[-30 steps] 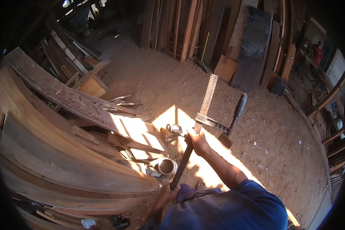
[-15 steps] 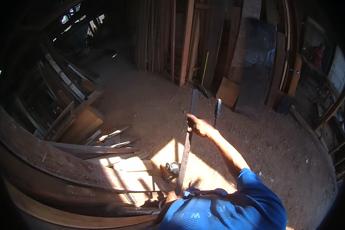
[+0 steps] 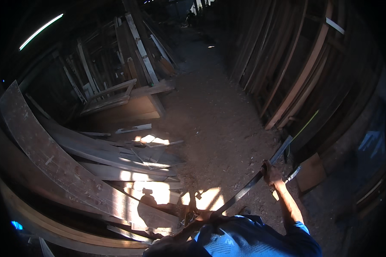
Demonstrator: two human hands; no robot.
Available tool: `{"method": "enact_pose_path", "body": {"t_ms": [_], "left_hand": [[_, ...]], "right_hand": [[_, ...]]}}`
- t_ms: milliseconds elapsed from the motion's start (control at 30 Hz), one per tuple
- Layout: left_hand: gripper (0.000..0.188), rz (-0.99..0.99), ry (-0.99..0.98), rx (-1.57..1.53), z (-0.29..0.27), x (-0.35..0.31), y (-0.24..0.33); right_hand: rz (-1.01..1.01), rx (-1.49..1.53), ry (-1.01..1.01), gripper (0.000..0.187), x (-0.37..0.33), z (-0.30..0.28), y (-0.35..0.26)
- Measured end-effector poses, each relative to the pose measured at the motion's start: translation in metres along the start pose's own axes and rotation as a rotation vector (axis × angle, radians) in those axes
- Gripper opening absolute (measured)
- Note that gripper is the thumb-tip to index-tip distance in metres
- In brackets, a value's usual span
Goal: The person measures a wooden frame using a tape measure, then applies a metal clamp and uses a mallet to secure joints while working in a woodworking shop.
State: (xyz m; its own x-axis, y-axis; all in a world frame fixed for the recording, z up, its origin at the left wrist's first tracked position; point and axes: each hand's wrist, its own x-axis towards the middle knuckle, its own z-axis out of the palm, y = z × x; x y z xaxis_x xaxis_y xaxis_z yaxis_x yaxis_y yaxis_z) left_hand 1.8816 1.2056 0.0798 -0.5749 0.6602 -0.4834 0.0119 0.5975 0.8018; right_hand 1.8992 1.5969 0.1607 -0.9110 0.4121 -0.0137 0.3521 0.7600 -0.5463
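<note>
A long, narrow, dark strip (image 3: 244,191) slants across in front of me, from my body up to the far right. My right hand (image 3: 272,174) is closed around it toward its far end. Close to my body, my left hand (image 3: 205,215) is at the strip's near end, dim and partly hidden, with its fingers seemingly closed on it. Just beyond my right wrist shows a slim tool with a pale, rounded handle (image 3: 293,174). The wrist covers part of the tool, so I cannot tell whether my fingers also hold it.
To my left, a long worn plank (image 3: 64,165) lies over stacked boards (image 3: 116,159). A wooden box-like piece (image 3: 135,107) stands beyond them. Tall boards (image 3: 296,85) lean along the right side, with a small brown panel (image 3: 311,172) at their foot. A dirt floor (image 3: 214,107) runs between.
My view has swung left. The strip has tipped from nearly upright in the picture to a rightward slant, my right hand still on it. The slim tool stays beside that hand.
</note>
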Motion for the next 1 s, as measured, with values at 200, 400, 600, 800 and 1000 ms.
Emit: {"method": "enact_pose_path", "body": {"t_ms": [200,400,600,800,1000], "left_hand": [[0.039,-0.026,0.062,-0.027,-0.073,0.135,0.104],[0.040,0.027,0.049,-0.060,-0.157,0.303,0.151],[0.044,-0.254,-0.009,0.018,-0.269,0.413,0.171],[0.051,0.072,0.245,0.273,-0.375,0.603,0.158],[0.045,-0.178,0.069,0.185,-0.482,0.732,0.227]], "right_hand": [[-0.186,0.016,-0.066,0.041,0.162,-0.038,-0.055],[-0.127,-0.085,-0.176,0.040,0.376,-0.001,-0.023],[-0.197,0.091,-0.025,0.034,0.562,-0.024,-0.051],[-0.235,0.073,-0.122,0.032,0.712,0.026,-0.049],[-0.205,0.124,-0.067,0.029,0.897,0.066,-0.016]]}}
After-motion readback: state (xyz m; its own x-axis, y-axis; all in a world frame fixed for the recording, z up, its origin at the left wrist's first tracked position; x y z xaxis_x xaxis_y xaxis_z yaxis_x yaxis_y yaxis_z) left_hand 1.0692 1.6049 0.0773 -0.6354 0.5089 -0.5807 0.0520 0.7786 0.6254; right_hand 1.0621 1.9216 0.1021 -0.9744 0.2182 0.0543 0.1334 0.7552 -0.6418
